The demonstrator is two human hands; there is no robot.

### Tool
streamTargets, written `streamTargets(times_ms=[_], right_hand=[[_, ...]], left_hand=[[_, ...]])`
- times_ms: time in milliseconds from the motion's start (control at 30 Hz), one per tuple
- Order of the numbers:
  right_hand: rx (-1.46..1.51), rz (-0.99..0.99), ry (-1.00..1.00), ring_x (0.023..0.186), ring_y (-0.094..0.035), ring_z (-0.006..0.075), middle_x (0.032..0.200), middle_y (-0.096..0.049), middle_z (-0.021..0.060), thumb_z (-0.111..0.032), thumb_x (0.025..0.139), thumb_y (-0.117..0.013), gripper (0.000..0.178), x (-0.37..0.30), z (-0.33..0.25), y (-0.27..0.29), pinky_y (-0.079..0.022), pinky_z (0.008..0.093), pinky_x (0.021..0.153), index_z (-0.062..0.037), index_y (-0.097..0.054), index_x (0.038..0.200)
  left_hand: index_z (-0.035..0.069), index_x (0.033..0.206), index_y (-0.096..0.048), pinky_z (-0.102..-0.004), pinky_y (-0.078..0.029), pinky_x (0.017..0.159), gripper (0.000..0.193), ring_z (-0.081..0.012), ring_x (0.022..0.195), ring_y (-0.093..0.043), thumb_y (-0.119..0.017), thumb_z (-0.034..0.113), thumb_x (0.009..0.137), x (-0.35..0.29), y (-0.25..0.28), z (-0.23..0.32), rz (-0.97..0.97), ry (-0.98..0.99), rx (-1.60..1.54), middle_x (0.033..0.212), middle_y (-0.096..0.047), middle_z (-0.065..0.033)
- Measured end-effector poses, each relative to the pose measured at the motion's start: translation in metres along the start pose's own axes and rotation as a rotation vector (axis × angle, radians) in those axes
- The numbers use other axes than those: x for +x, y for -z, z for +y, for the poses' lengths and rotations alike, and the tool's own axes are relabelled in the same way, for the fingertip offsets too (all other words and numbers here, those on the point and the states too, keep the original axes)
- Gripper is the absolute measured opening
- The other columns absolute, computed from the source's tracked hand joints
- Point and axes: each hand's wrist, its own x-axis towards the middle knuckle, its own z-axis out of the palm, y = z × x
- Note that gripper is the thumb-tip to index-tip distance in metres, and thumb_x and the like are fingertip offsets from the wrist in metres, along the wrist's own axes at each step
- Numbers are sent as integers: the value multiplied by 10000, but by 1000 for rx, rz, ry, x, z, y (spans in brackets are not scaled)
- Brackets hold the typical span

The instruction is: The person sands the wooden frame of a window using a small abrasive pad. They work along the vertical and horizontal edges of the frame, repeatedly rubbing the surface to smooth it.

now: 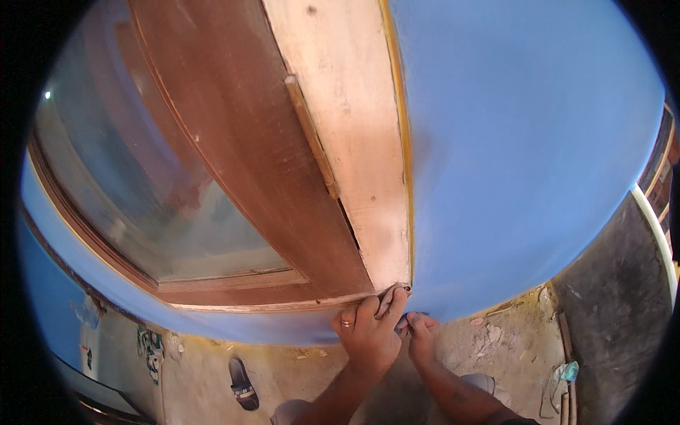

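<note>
1. Blue wall [524, 156] filled the right of the view, above a dusty concrete floor [319, 397]; to the left stood a brown wooden panel [234, 127] with glass [219, 241] set into it.
2. Between the panel and the wall ran a pale wooden frame [354, 92], with a short wooden strip [312, 134] along its left edge and a mustard line [405, 134] along its right.
3. The left hand [372, 338] was at the frame's lower right corner, its grip narrow on what looked like a small folded piece [385, 303].
4. Just beside it, lower on the wall, was the right hand [423, 338], fingers bunched; whether its grip held anything could not be made out.
5. By my judgement, the step in hand was close finger work at that corner; the next move called for steady, light pressure there.
6. On the floor, near the wall's foot, lay a dark sandal [243, 386].
</note>
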Motion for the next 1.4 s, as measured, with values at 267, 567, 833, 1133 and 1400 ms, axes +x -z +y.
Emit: streamTargets(times_ms=[267, 567, 833, 1133, 1400], right_hand=[[-16, -13, -49, 663, -627, 196, 798, -729, 120, -171, 1039, -656, 320, 4, 8, 7, -494, 336, 665, 20, -728, 792], [42, -9, 40, 621, -625, 172, 738, -726, 99, -190, 1021, -675, 358, 3, -2, -1, -468, 338, 623, 15, -748, 737], [11, -65, 36, 634, -624, 200, 781, -723, 130, -172, 1047, -639, 354, 5, 5, 6, -488, 332, 627, 36, -715, 771], [94, -15, 27, 637, -631, 194, 742, -716, 104, -177, 1027, -655, 341, 3, 1, 0, -478, 346, 632, 20, -736, 761], [79, -12, -29, 674, -598, 162, 760, -692, 57, -198, 1028, -639, 318, -4, -14, -4, -460, 321, 672, -5, -722, 789]], left_hand=[[190, 1168, -881, -380, -394, 804, 393, -213, 822, -523, -762, 22, 834, -12, 11, -9, -38, -114, 81, 906, -570, -1], [-27, 668, -579, -366, -417, 632, 378, -110, 690, -511, -769, 63, 982, 49, 20, 19, 118, 423, -606, 643, -591, -49], [-53, 900, -757, -422, -453, 744, 188, -274, 805, -639, -709, 87, 1015, 45, 10, 20, 257, 168, -230, 789, -671, -134], [-66, 1104, -772, -435, -436, 789, 220, -331, 856, -547, -773, 120, 987, 26, 13, 23, 271, 123, -111, 938, -525, -158], [9, 1144, -802, -411, -415, 795, 197, -340, 878, -536, -762, 100, 975, 71, 29, 37, 360, 161, -258, 1022, -555, -133]])
